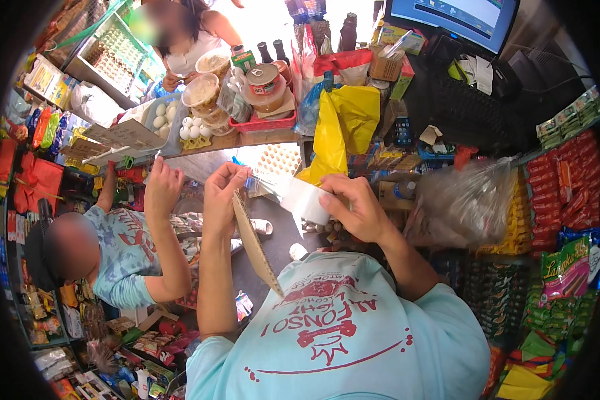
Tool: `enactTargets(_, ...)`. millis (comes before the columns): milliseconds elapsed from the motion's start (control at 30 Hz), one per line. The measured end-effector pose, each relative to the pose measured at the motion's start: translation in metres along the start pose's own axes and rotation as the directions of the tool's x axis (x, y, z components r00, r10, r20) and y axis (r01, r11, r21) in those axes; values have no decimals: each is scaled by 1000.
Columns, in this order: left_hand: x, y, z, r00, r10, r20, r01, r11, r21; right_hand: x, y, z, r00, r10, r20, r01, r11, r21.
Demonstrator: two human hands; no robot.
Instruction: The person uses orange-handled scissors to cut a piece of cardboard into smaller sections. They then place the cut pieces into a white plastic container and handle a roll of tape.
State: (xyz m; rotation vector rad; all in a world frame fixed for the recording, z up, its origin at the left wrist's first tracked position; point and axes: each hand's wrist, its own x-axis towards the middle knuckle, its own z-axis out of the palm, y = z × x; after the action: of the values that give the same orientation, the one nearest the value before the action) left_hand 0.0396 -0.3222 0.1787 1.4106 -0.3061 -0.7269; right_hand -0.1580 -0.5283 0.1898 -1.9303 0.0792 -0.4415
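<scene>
My left hand (222, 192) holds a flat piece of brown corrugated cardboard (255, 240), seen nearly edge-on in front of my chest. Between that hand's thumb and fingertips is the end of what looks like a clear strip of tape (266, 180). It appears to run across to a wide, whitish roll of packing tape (307, 201), gripped by my right hand (355, 205). The roll's far side is covered by my right fingers. Just beyond the roll, a yellow plastic bag (347, 120) hangs from the counter edge.
To my left, another person (130, 250) reaches an arm up near the counter. Across the counter stands a second person (195, 50). Food tubs (202, 92), white eggs (195, 127) and a monitor (455, 20) stand on the counter. A clear plastic bag (460, 205) bulges at right beside hanging sachets (562, 190).
</scene>
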Motion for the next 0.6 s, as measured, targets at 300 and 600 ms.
enactTargets(300,0,-24,4,981,127,-149,-126,992,14,-3,-4,-7,966,258,29,-211,845,-491)
enactTargets(600,0,-20,-20,995,72,-67,-73,997,-21,-15,-6,-24,998,-16,-58,14,999,-39)
